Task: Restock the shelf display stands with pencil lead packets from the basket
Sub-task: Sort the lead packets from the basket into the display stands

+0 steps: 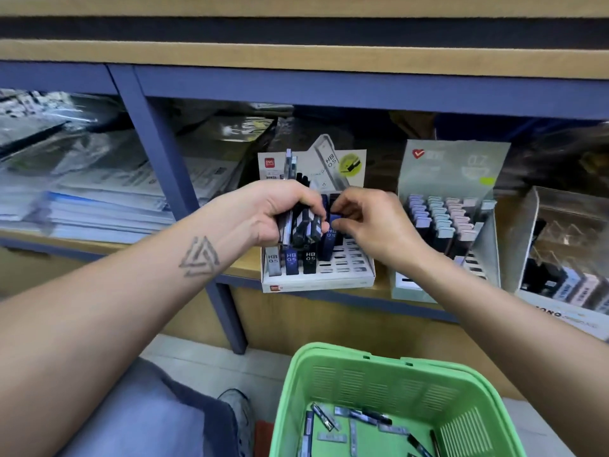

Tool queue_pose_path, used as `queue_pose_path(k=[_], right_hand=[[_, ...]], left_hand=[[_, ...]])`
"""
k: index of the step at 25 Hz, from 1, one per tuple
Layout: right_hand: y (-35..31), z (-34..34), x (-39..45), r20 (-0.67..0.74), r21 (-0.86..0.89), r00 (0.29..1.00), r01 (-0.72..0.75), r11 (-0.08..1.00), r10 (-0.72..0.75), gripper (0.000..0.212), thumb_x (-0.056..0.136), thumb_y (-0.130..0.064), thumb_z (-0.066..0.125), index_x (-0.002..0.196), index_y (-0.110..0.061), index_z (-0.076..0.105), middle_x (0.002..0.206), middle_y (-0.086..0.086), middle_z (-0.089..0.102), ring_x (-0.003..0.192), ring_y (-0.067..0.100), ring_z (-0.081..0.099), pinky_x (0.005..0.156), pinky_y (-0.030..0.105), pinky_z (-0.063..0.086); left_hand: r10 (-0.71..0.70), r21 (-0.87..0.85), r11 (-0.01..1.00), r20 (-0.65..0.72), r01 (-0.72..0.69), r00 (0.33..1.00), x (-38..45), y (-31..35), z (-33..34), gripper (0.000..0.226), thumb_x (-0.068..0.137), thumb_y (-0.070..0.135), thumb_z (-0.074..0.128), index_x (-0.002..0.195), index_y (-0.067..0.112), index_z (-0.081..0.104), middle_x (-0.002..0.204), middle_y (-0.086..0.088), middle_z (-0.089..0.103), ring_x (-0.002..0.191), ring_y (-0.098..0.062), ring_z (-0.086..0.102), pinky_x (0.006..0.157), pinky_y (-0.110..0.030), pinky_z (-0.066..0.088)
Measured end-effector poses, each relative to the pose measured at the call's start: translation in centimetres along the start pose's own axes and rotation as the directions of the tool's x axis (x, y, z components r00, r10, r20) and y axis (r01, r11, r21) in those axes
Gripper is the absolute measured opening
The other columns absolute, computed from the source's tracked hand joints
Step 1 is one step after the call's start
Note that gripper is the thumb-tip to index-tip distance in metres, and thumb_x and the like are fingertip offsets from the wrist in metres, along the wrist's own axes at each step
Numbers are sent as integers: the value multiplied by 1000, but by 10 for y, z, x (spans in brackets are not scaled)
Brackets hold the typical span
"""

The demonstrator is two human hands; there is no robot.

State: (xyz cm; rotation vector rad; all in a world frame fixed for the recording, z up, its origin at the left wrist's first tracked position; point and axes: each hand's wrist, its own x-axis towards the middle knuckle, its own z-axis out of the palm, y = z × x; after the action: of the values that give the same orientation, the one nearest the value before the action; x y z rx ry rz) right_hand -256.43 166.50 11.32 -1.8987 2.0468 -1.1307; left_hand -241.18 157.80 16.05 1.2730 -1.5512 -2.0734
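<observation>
Pinching blue packet (333, 222) w/ right hand (369, 222) (above stand (316, 282)).

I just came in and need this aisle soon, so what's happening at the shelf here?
A person is restocking pencil leads. The left hand grips a bundle of lead packets, while the right hand pinches a blue packet above the white HB 0.5 display stand, which still has open slots. The green basket on the floor still holds loose packets. The 0.7 stand beside it looks mostly full.
</observation>
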Motion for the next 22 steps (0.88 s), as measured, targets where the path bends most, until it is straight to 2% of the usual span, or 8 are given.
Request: queue_pose_path(k=[5, 8, 11, 14, 16, 18, 20, 22], right_hand=[[3, -1, 4, 90, 35, 996, 7, 999, -10, 15, 83, -10, 80, 86, -19, 69, 83, -3, 70, 80, 15, 67, 74, 36, 55], [8, -1, 1, 110, 73, 994, -32, 997, 23, 13, 83, -8, 80, 86, -16, 70, 82, -1, 70, 80, 14, 67, 75, 34, 55], [13, 10, -4, 93, 43, 996, -15, 999, 11, 9, 89, -9, 74, 95, -15, 76, 90, 0, 74, 86, 17, 68, 82, 37, 56], [15, 18, -7, 34, -113, 993, 119, 986, -116, 17, 91, -9, 69, 104, -13, 78, 98, -2, 70, 93, 21, 65, 83, 42, 54], [12, 16, -8, 27, -120, 996, 93, 988, -91, 22, 92, -9, 67, 111, -14, 77, 98, -4, 63, 92, 18, 61, 82, 37, 51], [3, 6, -11, 33, 73, 997, -71, 995, 69, 27, 94, -9, 64, 118, -17, 73, 96, 1, 66, 84, 12, 59, 78, 28, 47], [-10, -8, -16, 142, 440, 969, -247, 864, 204, 27, 93, -9, 66, 119, -16, 68, 91, 9, 73, 76, 14, 64, 71, 32, 50], [-22, -19, -23, 253, 569, 946, -314, 760, 201, 36, 90, -16, 74, 123, -14, 60, 88, 10, 73, 73, 20, 69, 66, 33, 54]], left_hand=[[-28, -11, 1000, 4, 28, 1000, 1, -4, -1, 11, 91, -4, 53, 87, 1, 62, 67, -15, 65, 52, -19, 68, 56, -29, 59], [-33, 12, 999, 2, 33, 999, -4, -5, -5, 14, 91, -3, 53, 81, 2, 62, 65, -14, 67, 54, -19, 68, 60, -29, 60], [-30, -14, 999, -10, 30, 1000, -8, -6, -10, 16, 92, -5, 53, 79, 0, 61, 66, -16, 67, 58, -22, 71, 61, -32, 61], [-38, -61, 997, 6, 39, 999, -10, -7, -13, 11, 91, -5, 56, 82, -4, 61, 71, -18, 68, 66, -27, 73, 62, -37, 62], [-39, -67, 997, 21, 41, 999, -12, -6, -13, 10, 91, -4, 57, 83, -5, 62, 73, -18, 69, 66, -27, 74, 62, -37, 63], [-36, -65, 997, 28, 38, 999, -12, -5, -10, 7, 91, -4, 57, 87, -5, 63, 73, -18, 70, 64, -26, 73, 63, -37, 62], [-33, -78, 996, 40, 36, 999, -11, -5, -6, 7, 91, -5, 57, 93, -5, 64, 75, -19, 71, 63, -25, 73, 64, -36, 62], [-28, -79, 996, 59, 32, 998, -10, -4, -1, 8, 90, -4, 57, 95, -4, 64, 78, -18, 70, 63, -25, 72, 64, -37, 62]])
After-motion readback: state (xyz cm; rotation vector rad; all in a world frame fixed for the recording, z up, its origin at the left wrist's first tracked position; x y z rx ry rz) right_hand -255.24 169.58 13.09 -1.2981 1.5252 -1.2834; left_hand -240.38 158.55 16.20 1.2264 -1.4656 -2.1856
